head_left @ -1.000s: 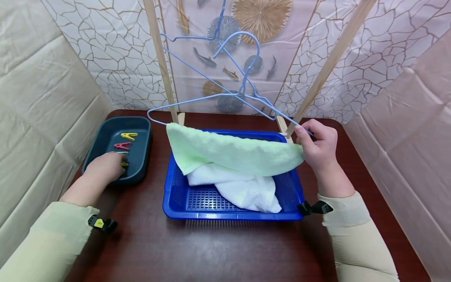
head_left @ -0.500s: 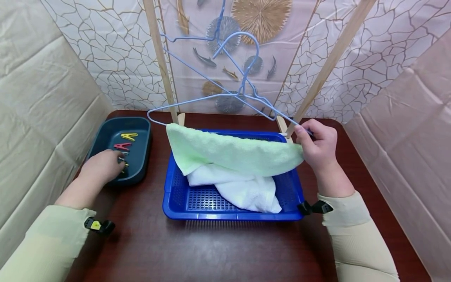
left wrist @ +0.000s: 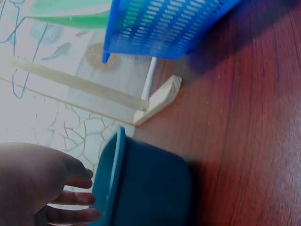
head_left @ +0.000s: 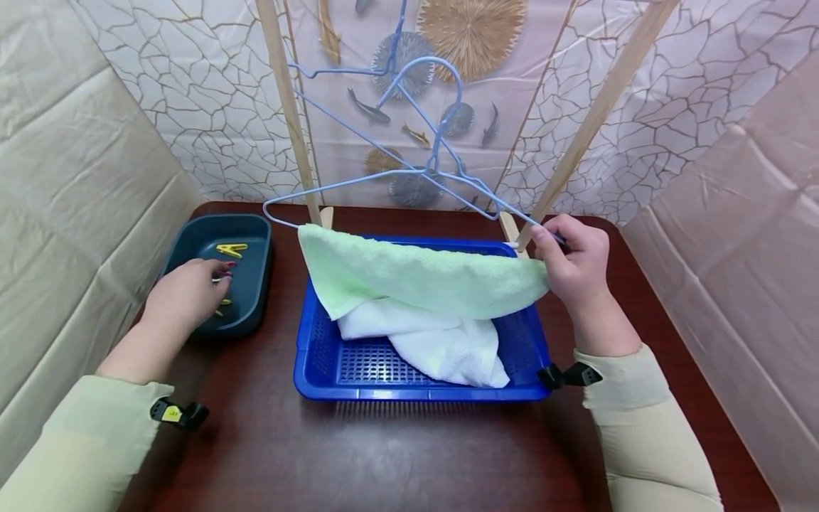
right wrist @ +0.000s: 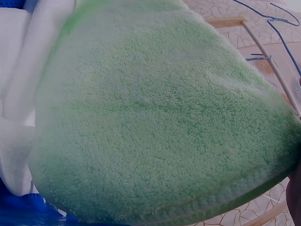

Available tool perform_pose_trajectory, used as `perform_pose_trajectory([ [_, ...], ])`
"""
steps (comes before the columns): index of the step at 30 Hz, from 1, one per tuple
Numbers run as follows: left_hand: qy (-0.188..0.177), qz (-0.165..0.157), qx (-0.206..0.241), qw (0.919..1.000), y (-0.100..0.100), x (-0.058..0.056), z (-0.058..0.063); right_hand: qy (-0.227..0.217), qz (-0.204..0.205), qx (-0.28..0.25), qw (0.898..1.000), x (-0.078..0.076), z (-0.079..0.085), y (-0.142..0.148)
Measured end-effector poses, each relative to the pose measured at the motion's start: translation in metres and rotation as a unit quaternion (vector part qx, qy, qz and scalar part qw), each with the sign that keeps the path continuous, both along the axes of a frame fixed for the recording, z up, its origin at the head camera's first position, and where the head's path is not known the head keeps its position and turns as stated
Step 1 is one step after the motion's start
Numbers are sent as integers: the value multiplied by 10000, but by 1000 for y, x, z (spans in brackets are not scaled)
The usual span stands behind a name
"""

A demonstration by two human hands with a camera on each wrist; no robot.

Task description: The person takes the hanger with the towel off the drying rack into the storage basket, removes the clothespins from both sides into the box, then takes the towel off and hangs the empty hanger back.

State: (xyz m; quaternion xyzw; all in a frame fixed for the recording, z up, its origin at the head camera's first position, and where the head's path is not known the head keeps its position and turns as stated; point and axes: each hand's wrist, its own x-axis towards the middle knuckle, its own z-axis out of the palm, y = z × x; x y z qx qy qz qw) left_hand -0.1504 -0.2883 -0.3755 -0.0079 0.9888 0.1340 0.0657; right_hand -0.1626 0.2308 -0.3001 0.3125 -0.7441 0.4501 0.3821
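Observation:
My left hand (head_left: 185, 295) reaches into a dark teal tub (head_left: 256, 284), its fingers loosely bent beside a red clothespin (head_left: 225, 269) and a pale one. In the left wrist view the fingers (left wrist: 70, 214) are spread over the tub's rim, nothing plainly pinched. My right hand (head_left: 579, 259) grips the right end of a light blue clothes hanger (head_left: 358, 181). A pale green towel (head_left: 422, 277) hangs folded over its lower bar, close to that hand; it fills most of the right wrist view. The hanger's gripped end is hidden by the fingers.
Beneath the green towel stands a blue basket (head_left: 422, 392) with a white towel (head_left: 448, 348) in it. Yellow clothespins (head_left: 232, 249) lie in the tub. Behind, a second blue hanger (head_left: 345, 70) hangs between wooden posts (head_left: 595, 121). All rests on a dark red-brown table (head_left: 384, 455).
My left hand has shifted slightly up and away within the tub, from the lower clothespins to the red one. My right hand, the hanger and the green towel stay almost still.

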Motion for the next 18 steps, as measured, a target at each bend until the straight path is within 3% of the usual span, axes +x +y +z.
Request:
perform_pose_trajectory([
  [9,697,-55,362,9969,22,10,14,47,131,0,9999,-1,2,-1],
  [18,1158,57,875,9894,56,19,37,69,-13,72,9999,0,4,1],
])
